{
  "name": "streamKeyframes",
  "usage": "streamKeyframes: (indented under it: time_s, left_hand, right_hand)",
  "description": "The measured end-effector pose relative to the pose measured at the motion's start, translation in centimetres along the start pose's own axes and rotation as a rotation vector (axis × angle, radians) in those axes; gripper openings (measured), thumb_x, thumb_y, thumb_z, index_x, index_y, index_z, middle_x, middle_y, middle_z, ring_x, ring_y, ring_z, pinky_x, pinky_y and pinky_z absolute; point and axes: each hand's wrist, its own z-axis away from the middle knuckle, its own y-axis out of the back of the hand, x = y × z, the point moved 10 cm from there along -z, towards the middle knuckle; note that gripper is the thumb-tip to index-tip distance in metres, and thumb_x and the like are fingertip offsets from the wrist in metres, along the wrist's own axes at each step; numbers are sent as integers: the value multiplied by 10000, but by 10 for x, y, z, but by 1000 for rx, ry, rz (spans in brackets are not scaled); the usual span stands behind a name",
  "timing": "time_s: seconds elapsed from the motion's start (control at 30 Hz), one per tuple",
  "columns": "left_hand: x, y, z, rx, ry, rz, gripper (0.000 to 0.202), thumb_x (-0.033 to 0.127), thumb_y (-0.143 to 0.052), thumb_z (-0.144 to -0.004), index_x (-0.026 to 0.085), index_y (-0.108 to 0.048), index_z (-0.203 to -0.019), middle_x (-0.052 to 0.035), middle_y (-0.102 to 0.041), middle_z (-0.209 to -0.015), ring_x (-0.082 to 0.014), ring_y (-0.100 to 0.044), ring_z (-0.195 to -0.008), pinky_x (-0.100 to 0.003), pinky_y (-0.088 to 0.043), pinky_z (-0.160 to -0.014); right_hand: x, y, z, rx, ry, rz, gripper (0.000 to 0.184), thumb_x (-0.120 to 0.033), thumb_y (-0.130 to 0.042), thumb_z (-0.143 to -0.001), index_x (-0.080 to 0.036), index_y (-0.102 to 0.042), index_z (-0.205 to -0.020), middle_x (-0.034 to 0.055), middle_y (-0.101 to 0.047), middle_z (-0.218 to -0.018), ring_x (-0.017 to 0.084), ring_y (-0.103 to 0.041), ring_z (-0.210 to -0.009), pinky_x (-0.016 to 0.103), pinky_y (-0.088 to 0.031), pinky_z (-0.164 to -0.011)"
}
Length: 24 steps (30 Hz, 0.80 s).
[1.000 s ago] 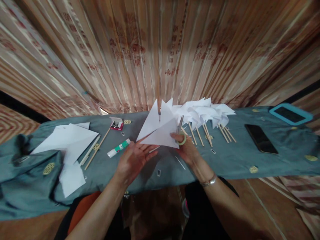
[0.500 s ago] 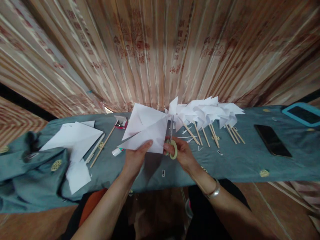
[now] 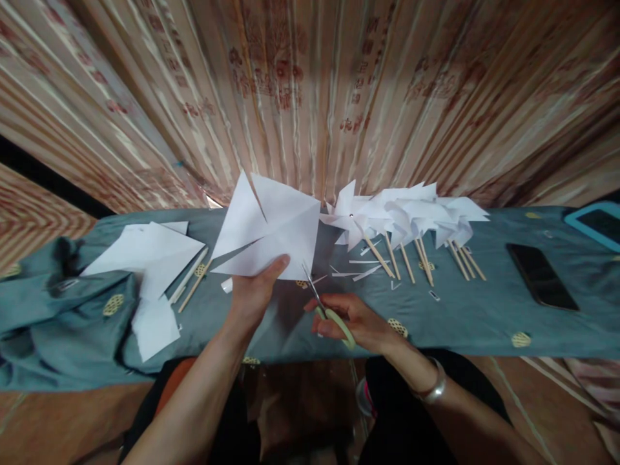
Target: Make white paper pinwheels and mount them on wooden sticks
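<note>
My left hand [image 3: 254, 290] pinches the lower edge of a white paper sheet [image 3: 268, 229] cut into triangular flaps and holds it up above the grey-blue cloth [image 3: 465, 316]. My right hand [image 3: 356, 320] grips scissors [image 3: 327, 310] with pale green handles; their blades point up-left toward the sheet's lower right corner without touching it. Thin paper strips [image 3: 361, 268] lie on the cloth just beyond the scissors.
A row of finished white paper pinwheels on wooden sticks [image 3: 411, 223] lies at centre right. Loose white sheets [image 3: 145, 258] and sticks [image 3: 194, 284] lie at the left. A black phone [image 3: 541, 276] and a teal-cased tablet [image 3: 593, 223] sit at the right. Patterned curtains hang behind.
The scissors have come out of the sheet and dropped toward me with my right hand. My left hand has lifted the sheet up and to the left, covering the glue stick.
</note>
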Motion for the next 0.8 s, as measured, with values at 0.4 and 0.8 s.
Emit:
streamKeyframes:
  time_s: [0.4, 0.8]
  left_hand:
    - [-6, -1, 4, 8, 34, -51, 473, 292, -804, -571, 183, -693, -1017, -76, -739, -1011, -294, -664, -983, -411, -514, -916]
    - [-8, 2, 3, 26, 53, -27, 434, 269, -820, -561, 174, -699, -967, -77, -735, -1013, -274, -668, -962, -386, -522, -883]
  right_hand:
    - [-1, 3, -1, 6, 5, -14, 442, -485, -787, -643, -169, -689, -936, -18, -641, -688, 112, -567, -618, 232, -427, -588]
    - [-3, 4, 0, 26, 5, -31, 447, -488, -805, -613, -166, -699, -904, -17, -631, -657, 96, -516, -562, 210, -386, -512]
